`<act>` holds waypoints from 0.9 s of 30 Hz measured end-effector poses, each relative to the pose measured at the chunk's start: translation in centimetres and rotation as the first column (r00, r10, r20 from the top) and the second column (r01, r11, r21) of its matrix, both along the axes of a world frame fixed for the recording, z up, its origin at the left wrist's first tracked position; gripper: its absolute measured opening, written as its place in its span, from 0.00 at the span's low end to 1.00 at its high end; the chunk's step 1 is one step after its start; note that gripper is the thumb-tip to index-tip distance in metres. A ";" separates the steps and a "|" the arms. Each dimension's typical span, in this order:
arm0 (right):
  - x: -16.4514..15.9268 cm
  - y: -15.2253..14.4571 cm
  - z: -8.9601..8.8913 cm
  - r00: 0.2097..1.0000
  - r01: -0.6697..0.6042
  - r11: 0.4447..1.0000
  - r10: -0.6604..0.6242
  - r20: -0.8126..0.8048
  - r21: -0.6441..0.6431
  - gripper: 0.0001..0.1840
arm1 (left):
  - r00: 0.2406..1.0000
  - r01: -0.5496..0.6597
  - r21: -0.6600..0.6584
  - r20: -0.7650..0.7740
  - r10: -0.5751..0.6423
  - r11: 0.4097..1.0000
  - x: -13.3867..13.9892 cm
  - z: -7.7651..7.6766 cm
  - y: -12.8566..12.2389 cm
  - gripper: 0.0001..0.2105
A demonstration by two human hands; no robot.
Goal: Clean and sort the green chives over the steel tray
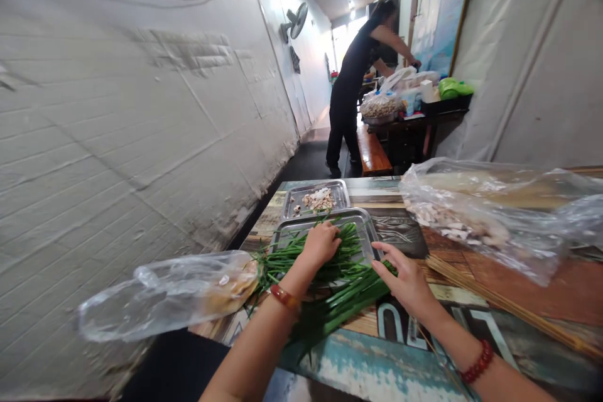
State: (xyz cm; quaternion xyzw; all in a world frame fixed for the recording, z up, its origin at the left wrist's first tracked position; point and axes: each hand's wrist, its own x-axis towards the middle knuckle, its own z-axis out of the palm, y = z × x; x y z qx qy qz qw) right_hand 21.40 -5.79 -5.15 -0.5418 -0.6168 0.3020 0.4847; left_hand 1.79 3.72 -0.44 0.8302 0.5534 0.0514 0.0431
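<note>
Long green garlic chives (348,301) lie in a loose heap, partly in a metal tray (369,226) and partly over the table's near side. My left hand (323,244) reaches over the tray with its fingers curled into the chives; its fingertips are partly hidden. At the right ends of the stalks is my right hand (404,276), its thumb and forefinger apart and its other fingers partly hidden. A thin stick (436,348) runs below my right wrist; whether the hand touches it I cannot tell.
Behind sits a second tray (346,191) with chopped pale pieces (320,200). Plastic bags lie left (164,295) and right (499,213). A bundle of skewers (509,304) crosses the table's right side. A person (351,88) bends over another table beyond a bench (374,154).
</note>
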 end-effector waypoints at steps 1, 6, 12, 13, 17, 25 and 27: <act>0.0 0.0 0.0 1.000 0.003 1.000 -0.003 0.009 0.019 0.24 | 1.000 -0.015 0.014 -0.007 0.015 1.000 0.1 -0.2 0.1 0.09; -0.3 0.3 -0.3 0.999 0.009 0.998 -0.011 0.036 0.067 0.22 | 0.999 -0.044 0.066 -0.021 0.046 0.997 -0.2 0.5 0.5 0.05; 0.0 0.2 -0.3 0.999 0.009 0.997 -0.012 0.046 0.078 0.23 | 0.991 -0.117 0.143 0.082 0.106 0.983 -0.1 1.9 0.3 0.09; 0.1 0.2 -0.3 0.999 0.010 0.997 -0.014 0.048 0.071 0.23 | 0.991 -0.109 0.113 0.092 0.099 0.988 -0.1 1.9 0.1 0.08; 0.3 0.1 -0.2 0.999 0.005 0.998 -0.008 0.046 0.058 0.23 | 0.986 -0.081 0.024 0.150 0.076 0.996 -0.5 1.8 -1.6 0.06; 0.4 0.2 -0.3 0.999 0.002 1.000 -0.003 0.035 0.025 0.25 | 0.920 0.102 -0.119 0.389 -0.048 0.988 -2.1 1.4 -2.6 0.06; 0.4 0.3 -0.3 1.000 0.000 1.000 0.000 0.029 0.022 0.25 | 0.887 0.064 -0.133 0.462 0.005 0.989 -2.1 1.4 -1.6 0.13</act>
